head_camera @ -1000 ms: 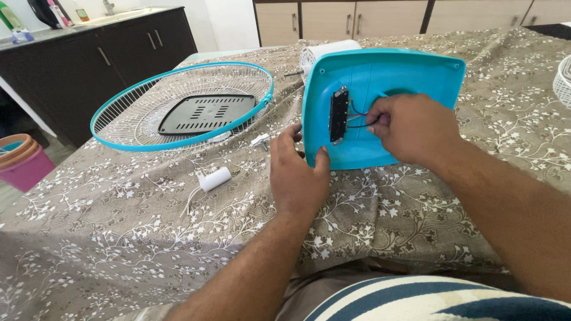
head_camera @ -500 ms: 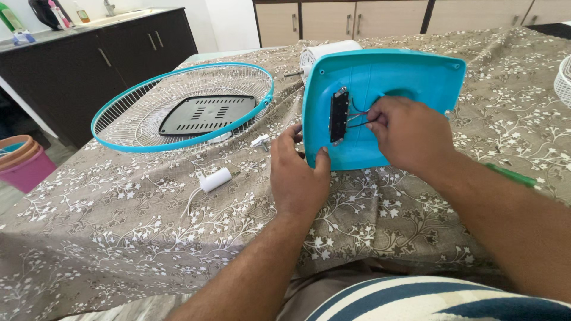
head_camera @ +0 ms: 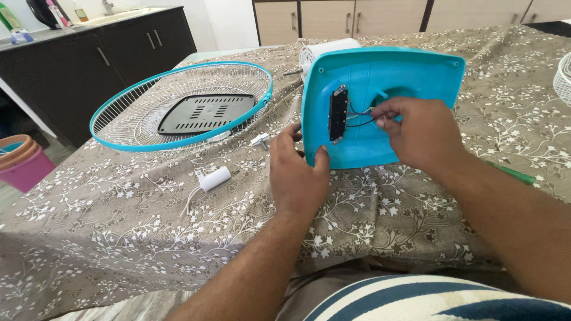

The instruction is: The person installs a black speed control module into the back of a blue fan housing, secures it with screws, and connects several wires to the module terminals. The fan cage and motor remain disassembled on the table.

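Turquoise plastic, the fan base (head_camera: 410, 89) stands tilted on the flowered cloth (head_camera: 119, 238), its lower left edge gripped by the left hand (head_camera: 295, 172), thumb on its face. Just right of that, the right hand (head_camera: 419, 134) pinches thin wires (head_camera: 360, 116) beside the black switch block (head_camera: 338, 113); a round wire guard (head_camera: 184, 104) lies well left.

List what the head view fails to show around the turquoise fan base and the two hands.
- Right hand fingertips on the thin dark wires: the grip point is hidden by the fingers.
- Turquoise plastic fan base: its far face is turned away.
- Left hand palm: hidden against the base's edge.
- White wire basket: cut by the right edge.
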